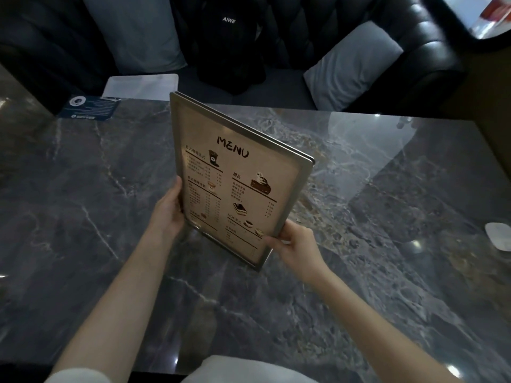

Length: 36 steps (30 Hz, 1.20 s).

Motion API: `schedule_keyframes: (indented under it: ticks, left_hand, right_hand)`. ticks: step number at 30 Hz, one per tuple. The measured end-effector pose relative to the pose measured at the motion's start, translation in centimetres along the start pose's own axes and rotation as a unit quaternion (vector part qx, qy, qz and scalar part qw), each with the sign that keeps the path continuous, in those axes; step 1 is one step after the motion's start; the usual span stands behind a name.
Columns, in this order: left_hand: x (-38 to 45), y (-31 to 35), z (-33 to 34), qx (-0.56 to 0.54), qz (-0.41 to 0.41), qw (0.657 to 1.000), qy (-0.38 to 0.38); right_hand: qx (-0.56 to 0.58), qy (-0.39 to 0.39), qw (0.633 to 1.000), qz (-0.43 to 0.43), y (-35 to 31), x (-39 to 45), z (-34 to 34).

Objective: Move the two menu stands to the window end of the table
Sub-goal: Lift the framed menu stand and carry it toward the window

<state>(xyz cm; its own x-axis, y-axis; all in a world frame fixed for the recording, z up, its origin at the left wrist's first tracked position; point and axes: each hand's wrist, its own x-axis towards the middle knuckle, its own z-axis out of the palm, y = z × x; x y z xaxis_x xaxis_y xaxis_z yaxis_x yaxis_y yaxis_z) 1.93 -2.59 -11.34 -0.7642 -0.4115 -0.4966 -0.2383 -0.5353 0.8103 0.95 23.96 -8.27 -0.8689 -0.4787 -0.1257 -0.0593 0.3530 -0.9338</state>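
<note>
A menu stand (235,172) with a metal frame and a beige sheet headed "MENU" is held upright and tilted above the middle of the grey marble table (83,217). A second frame edge shows right behind it, so two stands seem stacked together. My left hand (170,210) grips the frame's left edge. My right hand (294,244) holds the lower right corner, thumb on the front. The stand's lower corner is close to the tabletop; whether it touches I cannot tell.
A dark blue card (88,107) lies at the far left corner. A clear sheet (141,85) sits behind it. A white object (499,236) rests at the right edge. A black sofa with grey cushions (351,67) and a black bag (229,42) lines the far side. Bright light shows at the top right.
</note>
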Motion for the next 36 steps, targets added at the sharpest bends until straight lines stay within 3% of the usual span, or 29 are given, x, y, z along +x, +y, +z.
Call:
schedule_keyframes:
  ticks: [7,11,24,36]
  left_hand:
    - [-0.7,-0.2,4.3,-0.007,-0.023,1.0,0.001]
    - [-0.8,0.3,9.0,0.026,-0.02,0.999,-0.036]
    - [-1.6,-2.6,30.1,0.1,0.011,0.984,-0.149]
    - [-0.4,-8.0,48.4,0.127,-0.03,0.963,-0.237]
  right_hand:
    - [0.023,0.023,0.999,0.018,0.3,-1.0,-4.2]
    - [0.009,0.054,0.998,0.01,-0.1,-1.7,-8.5]
    - [-0.006,0.157,0.987,-0.013,0.9,-5.2,-25.1]
    - [-0.007,0.238,0.971,0.024,5.1,-7.4,-39.1]
